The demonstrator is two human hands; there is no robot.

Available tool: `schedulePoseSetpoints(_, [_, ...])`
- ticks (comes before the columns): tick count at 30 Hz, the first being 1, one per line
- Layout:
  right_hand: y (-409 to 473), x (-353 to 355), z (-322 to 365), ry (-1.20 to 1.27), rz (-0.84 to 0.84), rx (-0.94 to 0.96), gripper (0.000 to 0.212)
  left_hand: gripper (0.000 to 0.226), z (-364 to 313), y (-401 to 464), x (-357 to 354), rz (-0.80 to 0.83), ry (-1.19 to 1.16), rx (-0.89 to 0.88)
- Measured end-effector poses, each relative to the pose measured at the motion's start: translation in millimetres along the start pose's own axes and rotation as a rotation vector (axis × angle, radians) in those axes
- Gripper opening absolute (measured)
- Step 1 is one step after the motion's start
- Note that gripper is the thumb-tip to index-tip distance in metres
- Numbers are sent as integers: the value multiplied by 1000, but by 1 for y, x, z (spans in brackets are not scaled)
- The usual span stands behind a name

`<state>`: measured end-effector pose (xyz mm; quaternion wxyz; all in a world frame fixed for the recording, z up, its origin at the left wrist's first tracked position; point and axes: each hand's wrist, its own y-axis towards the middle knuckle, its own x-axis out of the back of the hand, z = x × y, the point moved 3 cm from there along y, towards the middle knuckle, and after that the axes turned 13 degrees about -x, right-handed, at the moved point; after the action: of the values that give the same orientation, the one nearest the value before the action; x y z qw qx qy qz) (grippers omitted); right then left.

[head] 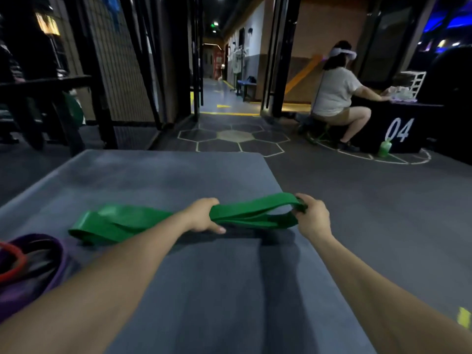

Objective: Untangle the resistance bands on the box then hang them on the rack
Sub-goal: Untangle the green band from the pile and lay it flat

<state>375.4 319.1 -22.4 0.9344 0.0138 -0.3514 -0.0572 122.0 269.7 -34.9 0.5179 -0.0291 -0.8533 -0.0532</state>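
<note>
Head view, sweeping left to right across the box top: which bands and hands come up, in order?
red band → purple band → free folded end of the green band → left hand → right hand, both hands gripping the green band.

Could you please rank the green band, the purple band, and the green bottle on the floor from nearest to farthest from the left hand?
1. Green band: in the left hand grip.
2. Purple band: far left on the box.
3. Green bottle: far right, on the floor.

purple band [30, 282] and red band [12, 264] cropped left
</note>
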Motion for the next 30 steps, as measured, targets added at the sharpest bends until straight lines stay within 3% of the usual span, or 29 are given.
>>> schedulePoseSetpoints(3, [-4,-3,-15,-115,-8,55,52,64,3,9,-27,2,-11,-23])
schedulePoseSetpoints(6, [-14,-11,-11,-385,-132,285,66,68,4,16,-42,9,25,-45])
schedulePoseSetpoints(8, [-21,-25,1,-480,-128,512,61,67,1,19,-47,25,59,-64])
schedulePoseSetpoints(10, [-33,-48,16,-534,-9,628,49,65,-1,22,-51,28,73,-71])
schedulePoseSetpoints(12, [-41,-74,22,-530,136,587,42,63,0,24,-54,11,92,-73])
schedulePoseSetpoints(16, [-37,-92,12,-431,177,435,36,66,-4,25,-56,-36,92,-89])
schedulePoseSetpoints(19, [-38,-96,6,-435,195,448,37,76,3,15,-48,-70,-18,-100])
schedulePoseSetpoints(22, [-38,-92,1,-473,143,446,37,40,17,3,-27,-274,24,-170])
schedulePoseSetpoints(24, [-33,-86,-4,-513,128,425,37,23,30,-12,-5,-468,135,-103])
schedulePoseSetpoints(26, [-32,-85,-5,-543,114,405,37,23,48,-34,19,-596,258,70])
schedulePoseSetpoints(28, [-37,-91,1,-572,110,394,36,29,71,-57,38,-598,333,293])
schedulePoseSetpoints(30, [-48,-99,13,-625,138,377,33,39,92,-76,46,-499,323,503])
